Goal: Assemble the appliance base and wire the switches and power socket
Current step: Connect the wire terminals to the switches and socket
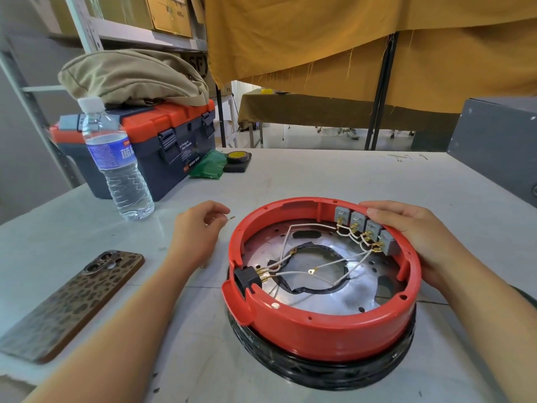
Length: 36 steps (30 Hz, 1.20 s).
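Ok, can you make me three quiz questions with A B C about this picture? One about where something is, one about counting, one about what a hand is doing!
1. Where is the phone?
A. left of the red base
B. inside the base
C. on the toolbox

2. How many grey switches line the base's rim?
A. two
B. four
C. six

3. What is the left hand doing?
A. lying flat
B. pinching a small metal piece
C. holding the bottle

Answers: 1 A, it lies on the table left of the red base. 2 B, four sit side by side. 3 B, its fingertips pinch a small metal piece.

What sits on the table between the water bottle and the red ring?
In the head view, the person's left hand, pinching a small metal piece, lies between the water bottle and the red base.
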Available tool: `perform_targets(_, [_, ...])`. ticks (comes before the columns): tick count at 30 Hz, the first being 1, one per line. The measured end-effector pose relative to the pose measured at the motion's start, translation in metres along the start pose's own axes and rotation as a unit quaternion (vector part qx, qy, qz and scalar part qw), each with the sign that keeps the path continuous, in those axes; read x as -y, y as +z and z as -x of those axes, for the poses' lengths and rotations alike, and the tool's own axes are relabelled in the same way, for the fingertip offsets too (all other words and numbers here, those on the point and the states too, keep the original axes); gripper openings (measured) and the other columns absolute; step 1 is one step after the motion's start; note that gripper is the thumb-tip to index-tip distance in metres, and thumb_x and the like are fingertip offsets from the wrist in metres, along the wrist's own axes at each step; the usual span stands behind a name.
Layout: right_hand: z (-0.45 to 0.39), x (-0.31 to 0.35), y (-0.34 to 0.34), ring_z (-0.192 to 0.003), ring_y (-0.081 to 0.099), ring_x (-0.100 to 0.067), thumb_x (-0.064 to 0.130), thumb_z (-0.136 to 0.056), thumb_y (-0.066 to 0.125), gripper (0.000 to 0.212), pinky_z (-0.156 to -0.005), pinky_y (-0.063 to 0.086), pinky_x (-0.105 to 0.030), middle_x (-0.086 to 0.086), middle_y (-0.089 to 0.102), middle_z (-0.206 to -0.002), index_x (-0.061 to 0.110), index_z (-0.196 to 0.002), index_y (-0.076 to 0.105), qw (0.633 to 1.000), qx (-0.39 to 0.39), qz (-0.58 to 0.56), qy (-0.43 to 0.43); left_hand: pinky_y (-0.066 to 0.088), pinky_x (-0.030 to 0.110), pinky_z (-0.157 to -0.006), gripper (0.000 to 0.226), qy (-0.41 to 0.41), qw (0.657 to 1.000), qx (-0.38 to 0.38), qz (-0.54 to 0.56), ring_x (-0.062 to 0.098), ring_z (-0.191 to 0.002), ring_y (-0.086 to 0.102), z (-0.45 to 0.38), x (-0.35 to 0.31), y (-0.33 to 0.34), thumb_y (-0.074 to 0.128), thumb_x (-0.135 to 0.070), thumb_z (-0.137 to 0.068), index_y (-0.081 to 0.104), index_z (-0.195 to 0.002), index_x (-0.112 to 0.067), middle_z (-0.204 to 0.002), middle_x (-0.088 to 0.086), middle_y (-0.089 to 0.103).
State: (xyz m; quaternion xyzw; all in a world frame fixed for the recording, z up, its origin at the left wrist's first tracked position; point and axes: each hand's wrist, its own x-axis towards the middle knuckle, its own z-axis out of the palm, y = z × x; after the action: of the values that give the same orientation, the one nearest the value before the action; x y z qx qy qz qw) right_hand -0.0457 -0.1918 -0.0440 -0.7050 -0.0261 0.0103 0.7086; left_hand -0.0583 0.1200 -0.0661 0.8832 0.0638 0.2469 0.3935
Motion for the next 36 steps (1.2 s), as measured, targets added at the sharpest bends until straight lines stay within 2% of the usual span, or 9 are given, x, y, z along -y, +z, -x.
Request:
perform_targets(6, [0.0,-0.001,0.0,-0.093,0.069,-0.036,0.01,-0.084,0.064,0.016,-0.091,0.052,-0.048,-0.016,0.074,-0.092,0.014,-0.096,0.075,1.0,-0.003,0.008,-0.004,0.05,0.022,-0.072,0.016,-0.019,0.993,0.001,0.113,0.01,-0.077,0.064,0.001,-0.005,-0.006,0.062,-0.01,-0.088,0.07,-0.091,-0.023,-0.085,-0.001,0.071])
perform_targets(11, [-0.001,-0.002,0.0,-0.094,0.069,-0.035,0.011,-0.084,0.064,0.017,-0.093,0.05,-0.049,-0.015,0.074,-0.093,0.015,-0.096,0.075,1.0,-0.003,0.015,-0.006,0.049,0.015,-0.067,0.02,-0.035,0.981,0.018,0.189,0.002,-0.069,0.063,0.002,-0.005,-0.008,0.059,-0.007,-0.09,0.068,-0.098,-0.022,-0.085,-0.004,0.07])
perform_targets(16, [-0.001,-0.002,0.0,-0.094,0.069,-0.035,0.01,-0.084,0.064,0.018,-0.093,0.051,-0.048,-0.015,0.074,-0.093,0.015,-0.098,0.074,1.0,0.0,0.016,-0.007,0.051,0.019,-0.073,0.022,-0.033,0.98,0.023,0.194,0.007,-0.073,0.065,0.002,-0.005,-0.009,0.058,-0.002,-0.089,0.067,-0.1,-0.019,-0.085,0.003,0.068])
perform_targets(21, [-0.002,-0.003,-0.001,-0.091,0.07,-0.032,0.011,-0.084,0.064,0.017,-0.088,0.053,-0.045,-0.013,0.075,-0.091,0.017,-0.096,0.075,1.0,0.002,0.019,-0.009,0.05,0.011,-0.068,0.025,-0.02,0.978,0.011,0.21,0.001,-0.074,0.066,0.002,-0.008,-0.009,0.062,-0.001,-0.086,0.068,-0.1,-0.02,-0.087,-0.006,0.07])
perform_targets(25, [-0.002,-0.004,-0.002,-0.089,0.07,-0.033,0.011,-0.084,0.064,0.016,-0.087,0.053,-0.044,-0.013,0.075,-0.09,0.017,-0.094,0.075,1.0,0.003,0.015,-0.009,0.052,0.019,-0.077,0.029,-0.028,0.965,-0.011,0.262,0.003,-0.082,0.068,0.003,-0.01,-0.011,0.064,-0.002,-0.084,0.069,-0.093,-0.029,-0.089,-0.01,0.073])
perform_targets(28, [-0.002,-0.004,-0.002,-0.09,0.07,-0.033,0.011,-0.084,0.064,0.016,-0.087,0.053,-0.044,-0.013,0.075,-0.091,0.017,-0.093,0.076,1.0,0.004,0.013,-0.01,0.051,0.028,-0.087,0.028,-0.044,0.943,-0.019,0.33,0.01,-0.087,0.068,0.002,-0.01,-0.012,0.062,0.001,-0.085,0.069,-0.099,-0.022,-0.093,-0.003,0.073])
perform_targets(30, [-0.002,-0.004,-0.002,-0.091,0.07,-0.033,0.011,-0.084,0.064,0.016,-0.088,0.053,-0.044,-0.013,0.075,-0.091,0.017,-0.093,0.076,1.0,0.003,0.013,-0.011,0.054,0.028,-0.089,0.027,-0.049,0.92,-0.024,0.387,0.012,-0.082,0.068,0.002,-0.011,-0.013,0.058,0.005,-0.086,0.068,-0.103,-0.014,-0.086,0.0,0.07])
perform_targets(32, [-0.002,-0.004,-0.001,-0.091,0.07,-0.032,0.011,-0.083,0.064,0.016,-0.087,0.053,-0.043,-0.012,0.075,-0.091,0.017,-0.093,0.076,1.0,0.003,0.011,-0.01,0.054,0.028,-0.089,0.028,-0.052,0.904,-0.034,0.423,0.013,-0.08,0.068,0.002,-0.012,-0.015,0.055,0.007,-0.088,0.068,-0.101,-0.014,-0.081,-0.001,0.067])
perform_targets(36, [-0.002,-0.003,-0.002,-0.091,0.07,-0.032,0.011,-0.084,0.064,0.016,-0.087,0.053,-0.044,-0.013,0.075,-0.091,0.017,-0.094,0.076,1.0,0.003,0.011,-0.01,0.052,0.027,-0.092,0.027,-0.049,0.898,-0.051,0.434,0.012,-0.083,0.069,0.002,-0.016,-0.018,0.054,0.005,-0.089,0.067,-0.098,-0.018,-0.083,0.002,0.064])
